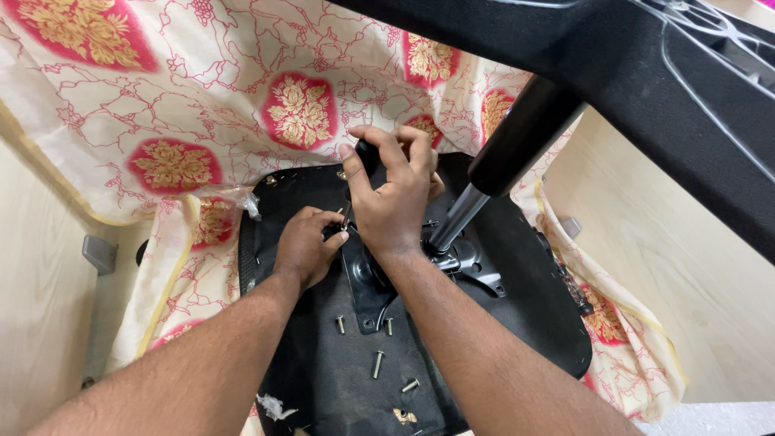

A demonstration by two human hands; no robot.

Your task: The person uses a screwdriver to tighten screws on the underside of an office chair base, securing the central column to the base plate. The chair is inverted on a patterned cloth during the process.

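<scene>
The right hand [393, 194] is wrapping its fingers around a black handle [368, 153], probably the grip of a screwdriver, though the palm is hiding most of it; the hold is closed and firm, with the thumb lying down the left side. Just below and to its left, the left hand [305, 246] is pinching a small silvery screw [344, 220] between thumb and fingertips, so that grip is narrow and closed on the screw. Both hands are working over a black metal mechanism plate [367, 282] that is lying on the black underside of an office chair seat [517, 266]. The seat is sitting upside down, roughly in the middle of the view, with the hands above its far half.

A silvery gas-lift column [456, 218] is rising at a tilt from the plate, just right of the right hand, and is widening into a black sleeve [525, 133] that is running up to the chair base [646, 97] across the upper right. Four loose bolts [378, 363] are lying on the seat between the forearms, near the plate's lower edge. A cream cloth with red and gold flower medallions [242, 89] is spreading under the seat, and pale wooden panels [678, 266] are standing on either side.
</scene>
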